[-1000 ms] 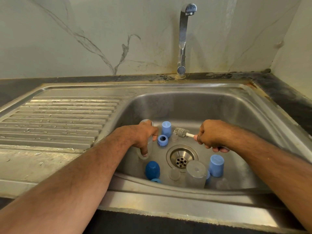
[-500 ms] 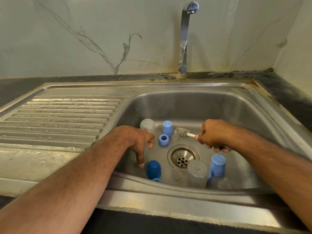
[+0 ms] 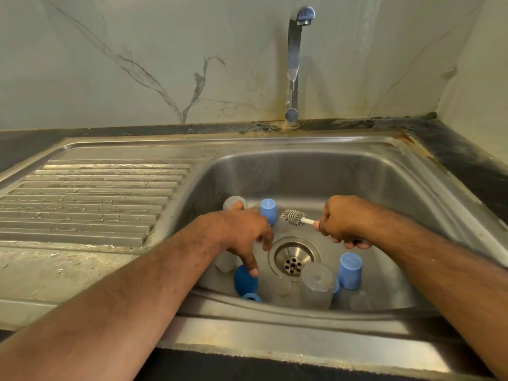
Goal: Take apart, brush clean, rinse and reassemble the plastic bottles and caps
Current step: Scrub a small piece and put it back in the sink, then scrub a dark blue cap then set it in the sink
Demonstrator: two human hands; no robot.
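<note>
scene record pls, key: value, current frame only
setting: steel sink, drainboard on its left
tap: no water visible
right hand: grips brush, bristles pointing left
left hand: fingers down, fingertip on dark blue cap
drain: open, mid-basin
loose parts: light blue caps and clear bottles around the drain
stage: parts apart in the basin

Two bare arms reach into a steel sink (image 3: 384, 166) set in a dark bench (image 3: 467, 160). The right hand (image 3: 341, 218) grips a bottle brush (image 3: 294, 216), bristles pointing left. The left hand (image 3: 247, 232) hangs, fingers pointing down, one fingertip touching a dark blue cap (image 3: 244, 281). Pale blue caps (image 3: 349, 270) and clear bottles (image 3: 316, 287) stand around the drain (image 3: 293, 261), below a tap (image 3: 295, 61).
</note>
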